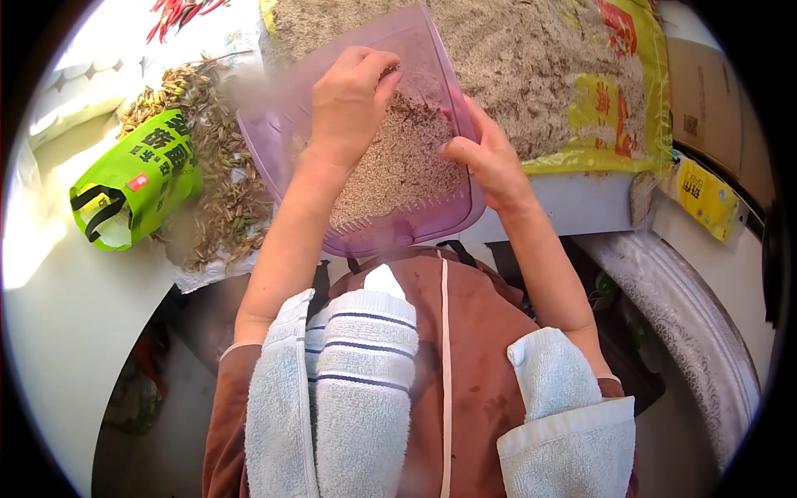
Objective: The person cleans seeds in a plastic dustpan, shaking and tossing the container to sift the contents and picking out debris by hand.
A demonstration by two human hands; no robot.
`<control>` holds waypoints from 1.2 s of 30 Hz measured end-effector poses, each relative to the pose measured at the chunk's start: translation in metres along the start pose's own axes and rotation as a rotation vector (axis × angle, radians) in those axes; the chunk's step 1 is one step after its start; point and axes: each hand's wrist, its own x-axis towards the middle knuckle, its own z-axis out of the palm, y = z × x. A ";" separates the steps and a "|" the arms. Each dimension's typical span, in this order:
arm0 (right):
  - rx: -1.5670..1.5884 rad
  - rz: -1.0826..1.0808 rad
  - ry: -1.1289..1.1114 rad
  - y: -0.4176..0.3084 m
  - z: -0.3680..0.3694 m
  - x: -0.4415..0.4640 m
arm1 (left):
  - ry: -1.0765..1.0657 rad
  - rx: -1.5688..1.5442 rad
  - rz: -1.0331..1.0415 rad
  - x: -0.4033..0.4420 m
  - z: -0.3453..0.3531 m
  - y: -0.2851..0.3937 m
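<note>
A purple plastic dustpan (286, 108) with a row of teeth is tilted in front of me, holding a heap of pale grain (398, 166) with darker chaff along its upper part. My right hand (490, 158) grips the dustpan's right side wall, thumb inside and the other fingers mostly hidden behind it. Over the grain, my left hand (353, 100) has its fingertips pinched together. Some small dark debris (388, 73) shows between those fingers, too small to name exactly.
Behind the dustpan, more grain (531, 75) lies spread on a yellow printed sack (656, 91). Dry pods (220, 166) and a green bag (137, 183) are on the left, red chillies (178, 15) at the back. A cardboard box (697, 100) and yellow packet (706, 199) stand right.
</note>
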 end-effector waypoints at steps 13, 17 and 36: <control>0.024 0.029 0.045 0.015 -0.004 0.002 | -0.243 0.045 -0.023 -0.035 0.001 0.016; 0.012 0.057 0.052 0.013 -0.004 0.002 | -0.293 -0.004 -0.056 -0.033 0.001 0.017; 0.049 0.077 0.030 0.010 -0.002 0.002 | -0.270 0.038 -0.068 -0.033 -0.002 0.013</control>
